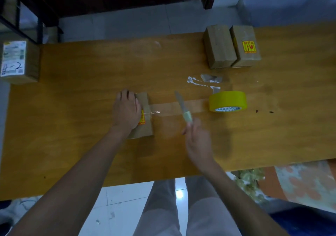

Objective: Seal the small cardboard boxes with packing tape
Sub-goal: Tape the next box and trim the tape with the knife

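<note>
A small cardboard box [145, 126] with a yellow sticker lies mid-table. My left hand [127, 111] rests flat on its top. A strip of clear tape [192, 105] stretches from the box to the yellow tape roll [228, 101] standing on the table to the right. My right hand [197, 141] grips a knife [182, 106] by its handle; the blade points up and away, over the stretched tape. The hand and knife are blurred.
Two more small cardboard boxes [219, 46] [245, 45] stand side by side at the table's far right. Tape scraps [205, 81] lie behind the roll. A larger labelled box [18, 61] sits off the table's left end. The wooden table [72, 108] edge runs near my legs.
</note>
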A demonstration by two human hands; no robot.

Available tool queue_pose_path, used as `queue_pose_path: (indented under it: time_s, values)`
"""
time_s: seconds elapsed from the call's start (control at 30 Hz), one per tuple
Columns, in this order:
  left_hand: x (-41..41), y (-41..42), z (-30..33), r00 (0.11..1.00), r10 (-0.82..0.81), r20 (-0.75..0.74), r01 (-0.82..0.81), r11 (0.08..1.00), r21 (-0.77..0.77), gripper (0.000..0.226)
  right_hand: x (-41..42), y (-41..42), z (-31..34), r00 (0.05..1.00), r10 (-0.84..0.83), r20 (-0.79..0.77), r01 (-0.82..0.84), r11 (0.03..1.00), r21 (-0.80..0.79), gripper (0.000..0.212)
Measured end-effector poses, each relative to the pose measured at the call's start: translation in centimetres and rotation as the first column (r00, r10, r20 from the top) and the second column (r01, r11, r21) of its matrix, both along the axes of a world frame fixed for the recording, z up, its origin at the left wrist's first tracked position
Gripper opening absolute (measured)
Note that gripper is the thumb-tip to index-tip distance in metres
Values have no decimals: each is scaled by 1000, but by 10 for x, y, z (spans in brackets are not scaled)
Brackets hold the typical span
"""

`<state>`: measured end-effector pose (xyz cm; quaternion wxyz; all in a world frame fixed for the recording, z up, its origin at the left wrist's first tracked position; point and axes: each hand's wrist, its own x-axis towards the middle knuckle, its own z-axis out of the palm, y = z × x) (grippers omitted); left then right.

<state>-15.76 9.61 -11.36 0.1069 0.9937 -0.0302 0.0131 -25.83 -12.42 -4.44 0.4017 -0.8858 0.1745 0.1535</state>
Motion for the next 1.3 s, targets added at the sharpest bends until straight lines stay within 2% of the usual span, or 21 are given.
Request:
queue_pose_path:
  time_s: [0.2, 0.3, 0.63, 0.8, 1.1, 1.3]
  values:
    - [1, 1, 1, 999, 5, -38, -1, 995, 95, 27, -7, 52, -30, 985, 155, -77, -169, 959, -229, 30]
    - [1, 2, 0, 999, 9, -42, -5, 994, 106, 27, -7, 58, -40, 972, 209, -103, -230, 933, -278, 30]
    - [0, 1, 0, 998, 32, -61, -26, 995, 92, 31, -14, 71, -54, 970, 232, -71, -242, 948, -209, 32]
    - [-1, -2, 4, 994, 39, -100, -28, 994, 108, 35, -9, 83, -57, 968, 236, -89, -251, 935, -250, 29]
    - [-1, -1, 5, 996, 25, -81, -18, 996, 86, 33, 2, 78, -63, 953, 279, -115, -301, 904, -305, 30]
    - [-1, -1, 2, 996, 32, -89, -25, 996, 88, 36, -1, 81, -65, 952, 282, -119, -305, 907, -292, 33]
